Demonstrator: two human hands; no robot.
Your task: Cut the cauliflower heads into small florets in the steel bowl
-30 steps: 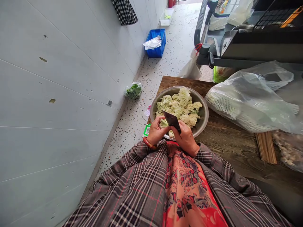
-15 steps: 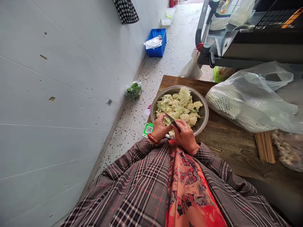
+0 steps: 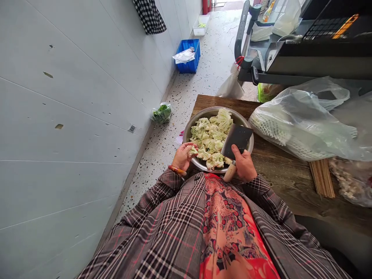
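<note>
A round metal bowl (image 3: 190,123) full of pale cauliflower pieces (image 3: 213,135) rests on the dark wooden table (image 3: 270,170). At the bowl's left front rim, my left hand (image 3: 183,155) has its fingers closed round a small cauliflower floret (image 3: 192,151). My right hand (image 3: 244,164) grips a cleaver (image 3: 236,140) over the right side of the bowl, the broad dark blade face up and the wooden handle pointing down toward my body. The two hands are apart.
Clear plastic bags (image 3: 302,120) lie right of the bowl, beside a bundle of wooden sticks (image 3: 322,178). Bagged greens (image 3: 162,113) and a blue crate (image 3: 188,56) are on the floor along the wall. A dark appliance (image 3: 316,62) stands behind the table.
My hands have moved apart. The cleaver has gone right and turned, now showing its broad face; my left hand has shifted left, with a floret now visible in it.
</note>
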